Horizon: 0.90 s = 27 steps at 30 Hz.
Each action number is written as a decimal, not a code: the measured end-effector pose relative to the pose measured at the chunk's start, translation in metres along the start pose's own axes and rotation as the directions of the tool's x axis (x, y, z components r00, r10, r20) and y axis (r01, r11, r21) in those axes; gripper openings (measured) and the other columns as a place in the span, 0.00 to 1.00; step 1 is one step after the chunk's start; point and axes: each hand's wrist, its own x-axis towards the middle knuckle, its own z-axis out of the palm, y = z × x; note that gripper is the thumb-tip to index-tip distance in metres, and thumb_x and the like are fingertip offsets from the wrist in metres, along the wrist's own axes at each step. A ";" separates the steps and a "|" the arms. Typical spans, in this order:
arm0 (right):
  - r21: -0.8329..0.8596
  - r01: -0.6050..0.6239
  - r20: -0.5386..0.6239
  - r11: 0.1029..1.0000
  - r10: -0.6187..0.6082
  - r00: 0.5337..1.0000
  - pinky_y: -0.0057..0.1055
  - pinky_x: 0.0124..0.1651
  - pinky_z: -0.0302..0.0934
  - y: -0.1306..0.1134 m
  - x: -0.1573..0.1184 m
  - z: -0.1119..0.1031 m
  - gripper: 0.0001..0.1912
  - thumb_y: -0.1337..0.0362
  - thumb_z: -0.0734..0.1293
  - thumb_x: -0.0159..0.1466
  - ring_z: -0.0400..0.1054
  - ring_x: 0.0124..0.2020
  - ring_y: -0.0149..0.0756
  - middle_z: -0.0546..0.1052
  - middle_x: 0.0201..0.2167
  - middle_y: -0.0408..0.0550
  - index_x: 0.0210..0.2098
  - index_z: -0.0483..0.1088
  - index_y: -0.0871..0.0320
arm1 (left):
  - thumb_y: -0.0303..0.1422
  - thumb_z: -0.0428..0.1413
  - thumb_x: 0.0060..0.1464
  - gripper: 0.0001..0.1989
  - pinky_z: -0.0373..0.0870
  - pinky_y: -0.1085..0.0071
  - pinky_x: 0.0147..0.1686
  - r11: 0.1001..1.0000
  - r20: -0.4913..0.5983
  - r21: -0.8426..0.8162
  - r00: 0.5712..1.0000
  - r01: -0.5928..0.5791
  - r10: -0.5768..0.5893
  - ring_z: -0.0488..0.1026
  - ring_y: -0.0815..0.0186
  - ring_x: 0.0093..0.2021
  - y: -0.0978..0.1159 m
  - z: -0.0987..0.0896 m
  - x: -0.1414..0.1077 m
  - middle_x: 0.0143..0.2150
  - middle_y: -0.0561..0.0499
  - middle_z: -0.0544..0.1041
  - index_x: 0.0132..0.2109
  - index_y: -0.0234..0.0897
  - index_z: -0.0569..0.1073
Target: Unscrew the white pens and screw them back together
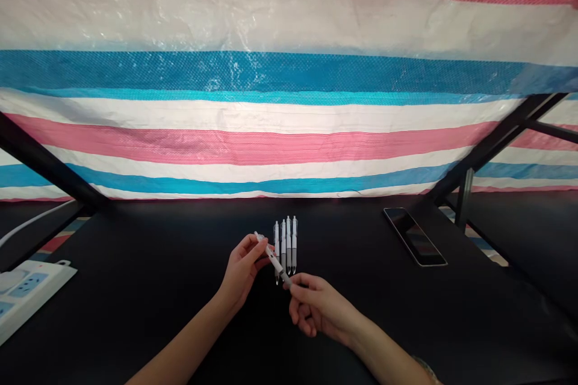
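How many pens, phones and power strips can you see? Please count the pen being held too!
Lying pens: 4
Held pen: 1
Phone: 1
Power strip: 1
Total: 7

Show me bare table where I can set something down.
Bare: the stretch between the power strip and the left grip; another between the four lying pens and the phone. Crowded: the middle, where left grip and right grip hold a fifth pen near them.
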 end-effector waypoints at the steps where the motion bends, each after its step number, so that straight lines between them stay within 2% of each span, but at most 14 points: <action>1: -0.006 0.003 -0.010 1.000 -0.003 1.000 0.19 0.15 0.45 0.000 0.000 0.000 0.23 0.50 0.70 0.53 0.60 0.13 0.24 0.71 0.18 0.40 0.37 0.60 0.59 | 0.35 0.60 0.50 0.08 0.68 0.75 0.34 1.000 -0.001 0.000 1.000 0.000 0.000 0.70 0.69 0.32 0.000 0.000 0.000 0.28 0.52 0.74 0.30 0.37 0.71; 4: -0.005 -0.002 -0.013 1.000 0.002 1.000 0.19 0.14 0.44 0.000 0.000 0.001 0.21 0.50 0.69 0.52 0.59 0.12 0.23 0.69 0.17 0.39 0.32 0.61 0.60 | 0.35 0.60 0.49 0.07 0.68 0.75 0.34 1.000 -0.003 -0.005 1.000 -0.002 0.002 0.71 0.69 0.32 0.000 0.000 0.000 0.28 0.52 0.74 0.30 0.37 0.71; 8: 0.012 -0.013 0.009 1.000 0.013 1.000 0.20 0.14 0.46 -0.001 0.000 0.001 0.24 0.46 0.63 0.57 0.60 0.13 0.24 0.69 0.17 0.42 0.35 0.66 0.64 | 0.35 0.61 0.48 0.08 0.68 0.74 0.33 1.000 -0.020 -0.005 1.000 -0.006 0.006 0.71 0.68 0.32 0.000 0.000 0.000 0.28 0.52 0.74 0.29 0.36 0.71; 10: 0.008 -0.006 -0.006 1.000 0.006 1.000 0.20 0.15 0.46 -0.001 0.000 0.001 0.22 0.48 0.65 0.56 0.61 0.13 0.24 0.70 0.18 0.41 0.37 0.63 0.61 | 0.35 0.62 0.47 0.09 0.69 0.74 0.33 1.000 -0.026 -0.007 1.000 -0.008 0.008 0.71 0.68 0.31 0.000 0.000 0.000 0.28 0.52 0.74 0.29 0.36 0.71; 13: -0.017 0.000 -0.022 1.000 -0.001 1.000 0.19 0.15 0.45 0.000 0.001 0.001 0.21 0.51 0.70 0.51 0.60 0.13 0.23 0.69 0.18 0.38 0.33 0.60 0.59 | 0.35 0.62 0.47 0.09 0.68 0.75 0.33 1.000 -0.019 -0.012 1.000 0.000 0.000 0.71 0.68 0.31 0.000 0.000 0.000 0.28 0.52 0.74 0.29 0.36 0.71; 19: 0.012 0.000 0.022 1.000 -0.001 1.000 0.20 0.14 0.48 0.002 0.003 -0.001 0.23 0.47 0.63 0.57 0.61 0.13 0.24 0.69 0.18 0.42 0.34 0.66 0.64 | 0.35 0.61 0.48 0.08 0.68 0.75 0.34 1.000 -0.014 -0.012 1.000 0.008 -0.008 0.71 0.69 0.32 -0.001 -0.001 0.001 0.28 0.53 0.74 0.29 0.37 0.70; 24: -0.007 0.013 -0.003 1.000 -0.013 1.000 0.19 0.16 0.48 0.003 0.001 -0.001 0.21 0.51 0.70 0.53 0.61 0.15 0.24 0.69 0.19 0.39 0.35 0.63 0.60 | 0.35 0.61 0.47 0.08 0.68 0.74 0.33 1.000 -0.027 -0.005 0.999 0.021 -0.021 0.71 0.68 0.31 0.000 0.000 0.000 0.28 0.52 0.74 0.28 0.37 0.70; 27: -0.010 0.008 0.021 1.000 -0.008 1.000 0.20 0.16 0.49 0.002 0.001 -0.001 0.22 0.48 0.66 0.55 0.61 0.14 0.24 0.68 0.18 0.41 0.33 0.66 0.63 | 0.35 0.62 0.47 0.09 0.69 0.74 0.33 1.000 -0.028 -0.009 0.999 0.029 -0.029 0.71 0.68 0.31 0.000 0.001 0.000 0.28 0.52 0.74 0.29 0.36 0.71</action>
